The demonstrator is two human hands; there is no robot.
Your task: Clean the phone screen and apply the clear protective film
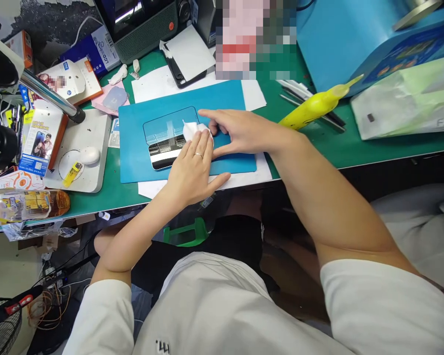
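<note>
A phone-sized glass panel (166, 143) with a shiny, mirror-like face lies on the blue mat (133, 162). A crumpled white wipe (192, 129) rests on its right part. The fingers of my left hand (192, 170) are together and press the wipe down onto the glass, with the thumb out to the side. My right hand (237, 129) is at the panel's right end, its forefinger by the far corner and its thumb by the near side, bracketing it. The wipe and my fingers hide that end.
A yellow squeeze bottle (313, 106) lies right of my right hand, by several thin tools (296, 91). Behind the mat lies a black phone-shaped piece (185, 76) under white paper. At left are a lamp post (54, 96), boxes (40, 143) and a drink bottle (25, 204). A blue machine (340, 44) stands back right.
</note>
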